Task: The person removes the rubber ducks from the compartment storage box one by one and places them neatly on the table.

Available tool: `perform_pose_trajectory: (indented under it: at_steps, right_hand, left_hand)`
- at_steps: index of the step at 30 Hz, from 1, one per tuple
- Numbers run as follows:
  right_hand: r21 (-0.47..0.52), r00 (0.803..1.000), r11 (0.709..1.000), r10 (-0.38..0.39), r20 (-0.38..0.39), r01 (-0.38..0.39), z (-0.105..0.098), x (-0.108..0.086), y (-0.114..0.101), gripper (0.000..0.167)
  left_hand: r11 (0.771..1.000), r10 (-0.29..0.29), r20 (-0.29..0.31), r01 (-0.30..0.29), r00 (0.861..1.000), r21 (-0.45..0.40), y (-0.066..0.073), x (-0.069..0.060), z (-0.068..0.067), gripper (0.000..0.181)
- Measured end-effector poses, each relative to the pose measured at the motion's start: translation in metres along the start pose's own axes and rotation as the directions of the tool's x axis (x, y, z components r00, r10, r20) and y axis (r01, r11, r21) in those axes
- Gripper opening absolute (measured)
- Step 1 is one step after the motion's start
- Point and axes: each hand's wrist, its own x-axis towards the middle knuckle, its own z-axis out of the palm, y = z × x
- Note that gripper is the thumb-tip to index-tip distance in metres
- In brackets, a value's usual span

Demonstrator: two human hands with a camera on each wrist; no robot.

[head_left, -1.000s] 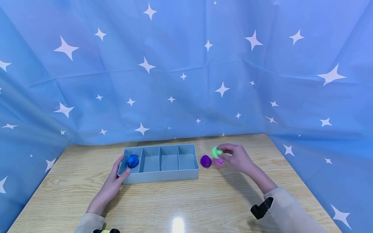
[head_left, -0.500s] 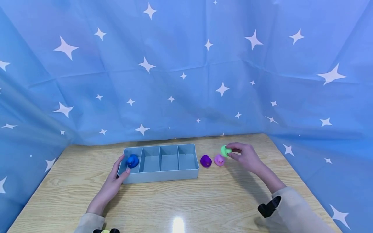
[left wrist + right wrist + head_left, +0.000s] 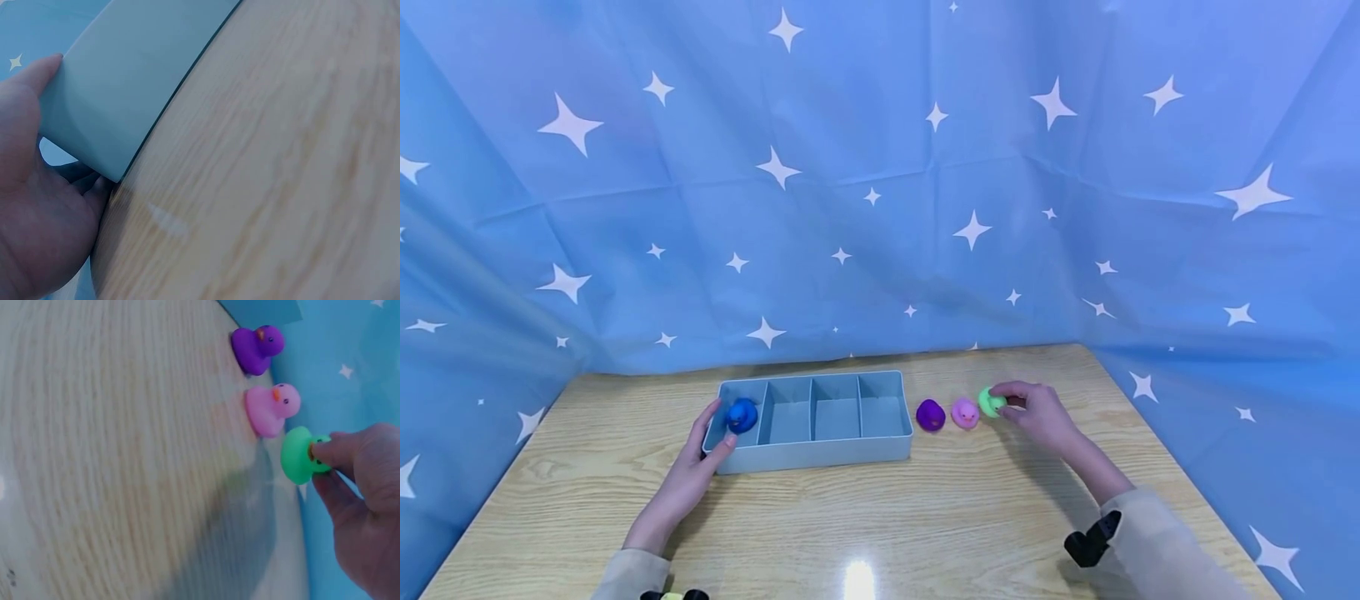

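Right hand [image 3: 1042,417] pinches a green duck [image 3: 988,403], lower right of the head view; left hand [image 3: 691,468] grips the tray [image 3: 820,454], lower left.

Four ducks total, if anyone's counting. Treat the tray [image 3: 816,454] as the middle of a clock: three are out toward 3 o'clock, so one purple duck [image 3: 930,416], one pink duck [image 3: 965,413], one green duck [image 3: 990,402]. The fourth, one blue duck [image 3: 742,416], is inside at 9. Just the one tray, four compartments [image 3: 837,417] in it. Two hands: left hand [image 3: 691,467] around 8, right hand [image 3: 1042,419] at 3. Two sleeves [image 3: 1157,550], one table [image 3: 850,517].
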Motion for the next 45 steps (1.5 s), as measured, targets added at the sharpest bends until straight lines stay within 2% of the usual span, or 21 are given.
perform_pose_trajectory:
  at_steps: [7, 12, 16, 25, 34, 41, 45]
  right_hand:
    - [-0.048, 0.999, 0.998, 0.050, 0.001, -0.050, 0.001, -0.003, 0.009, 0.027]
    - [-0.074, 0.999, 0.996, 0.047, -0.007, -0.047, 0.002, -0.003, 0.012, 0.028]
    - [-0.078, 0.999, 0.996, 0.032, 0.003, -0.031, 0.003, -0.002, 0.012, 0.028]
    - [-0.075, 0.997, 0.996, 0.058, 0.047, -0.054, 0.002, -0.001, 0.010, 0.029]
    - [-0.064, 0.996, 0.996, 0.066, 0.057, -0.062, 0.001, -0.001, 0.011, 0.028]
    - [-0.038, 0.993, 0.994, 0.101, 0.063, -0.099, -0.005, 0.006, 0.001, 0.033]
    - [-0.026, 0.997, 0.997, 0.069, 0.045, -0.067, -0.009, 0.012, -0.015, 0.033]
  left_hand:
    - [1.000, 0.007, 0.004, -0.007, 1.000, -0.010, 0.000, 0.001, 0.000, 0.074]
    - [1.000, 0.016, 0.003, -0.016, 1.000, -0.012, 0.000, 0.000, 0.000, 0.074]
    - [1.000, 0.018, 0.000, -0.018, 1.000, -0.012, -0.001, 0.001, 0.000, 0.073]
    - [1.000, 0.014, -0.001, -0.014, 1.000, -0.016, -0.001, 0.000, 0.000, 0.074]
    - [1.000, 0.008, 0.000, -0.008, 1.000, -0.010, -0.001, 0.000, 0.001, 0.073]
    - [1.000, 0.006, 0.000, -0.006, 1.000, -0.017, 0.000, -0.001, 0.000, 0.073]
    - [1.000, 0.011, 0.001, -0.011, 1.000, -0.012, 0.000, -0.001, 0.000, 0.074]
